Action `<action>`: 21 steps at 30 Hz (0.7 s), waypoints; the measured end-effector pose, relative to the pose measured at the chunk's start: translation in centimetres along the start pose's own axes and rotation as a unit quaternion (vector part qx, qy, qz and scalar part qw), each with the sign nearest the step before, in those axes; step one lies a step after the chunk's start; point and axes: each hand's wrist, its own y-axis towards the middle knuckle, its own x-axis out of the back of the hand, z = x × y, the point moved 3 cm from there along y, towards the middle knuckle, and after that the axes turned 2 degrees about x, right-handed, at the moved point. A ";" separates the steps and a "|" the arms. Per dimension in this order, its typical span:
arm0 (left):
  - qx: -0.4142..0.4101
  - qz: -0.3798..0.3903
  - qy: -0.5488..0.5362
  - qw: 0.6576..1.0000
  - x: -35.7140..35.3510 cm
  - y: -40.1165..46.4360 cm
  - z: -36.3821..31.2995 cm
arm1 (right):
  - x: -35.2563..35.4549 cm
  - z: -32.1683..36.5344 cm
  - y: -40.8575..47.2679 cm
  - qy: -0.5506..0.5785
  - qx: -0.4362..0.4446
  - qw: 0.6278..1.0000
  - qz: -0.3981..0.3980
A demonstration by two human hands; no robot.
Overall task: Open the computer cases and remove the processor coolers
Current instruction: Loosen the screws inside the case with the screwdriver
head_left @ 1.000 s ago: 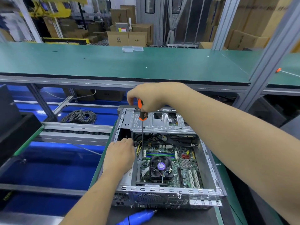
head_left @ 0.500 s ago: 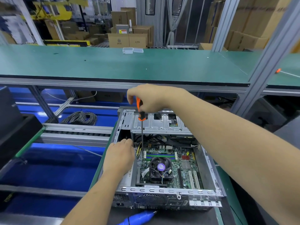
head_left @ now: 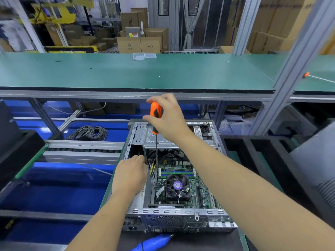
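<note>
Loosened, right hand point(head_left: 168, 118) fingertips now pinch upright screwdriver point(head_left: 155, 113).

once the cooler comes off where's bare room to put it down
Bare room: the long green bench top behind the open grey computer case, free between the small clear plastic boxes at its far edge and the grey upright post. Crowded: inside the case, where both hands, cables and the black fan cooler sit.

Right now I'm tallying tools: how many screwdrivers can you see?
2. One orange-handled screwdriver is in the right hand above the open computer case; another lies on the green bench at far right. Others may be hidden.
</note>
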 end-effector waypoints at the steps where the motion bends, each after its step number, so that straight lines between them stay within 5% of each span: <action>1: 0.000 0.000 -0.001 1.000 0.0 0.0 0.0 | 0.1 0.1 0.2 0.000 -0.002 1.000 0.003; 5: -0.001 0.005 -0.004 1.000 -0.1 0.0 0.1 | 0.5 0.2 0.2 -0.017 0.047 0.998 0.027; 11: 0.001 0.010 -0.016 1.000 -0.2 0.0 0.1 | -0.1 0.6 0.2 -0.019 0.026 0.998 -0.049; 15: -0.004 0.008 -0.011 1.000 -0.2 0.0 0.1 | -0.4 1.0 0.4 -0.016 0.056 0.998 0.016; 21: -0.004 0.015 -0.011 1.000 -0.2 0.0 0.1 | -0.3 1.2 0.5 -0.049 0.072 0.996 0.006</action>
